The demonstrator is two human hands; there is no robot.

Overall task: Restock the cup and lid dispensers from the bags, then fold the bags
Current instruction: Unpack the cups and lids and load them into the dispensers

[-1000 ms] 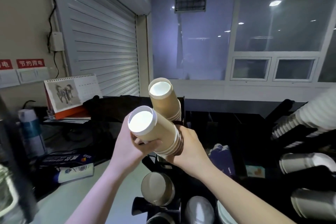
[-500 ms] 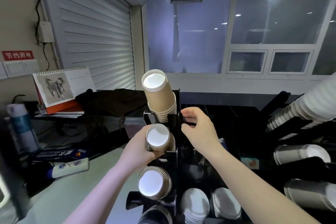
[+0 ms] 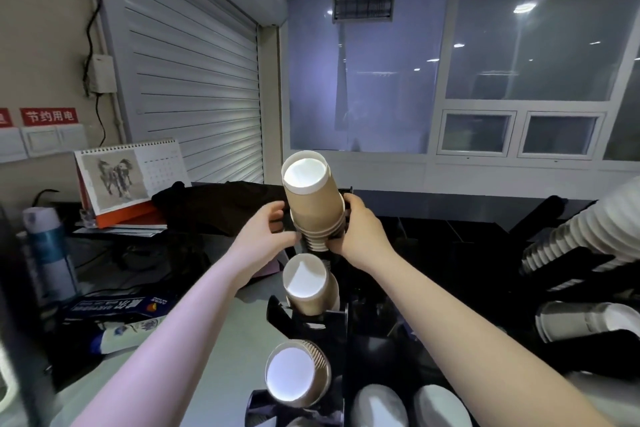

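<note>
Grey counter [image 3: 194,350] | top cup stack [image 3: 313,208] between hands | left grip [image 3: 266,236], right grip [image 3: 360,229] holding it

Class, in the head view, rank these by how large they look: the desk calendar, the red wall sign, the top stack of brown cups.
1. desk calendar
2. top stack of brown cups, though nearer the camera, so unsure against the calendar
3. red wall sign

This looked like a café or shop service area: a black cup dispenser [image 3: 322,319] stocked with paper cups [image 3: 313,204], a closed roller shutter [image 3: 194,87], a desk calendar [image 3: 128,177].
</note>
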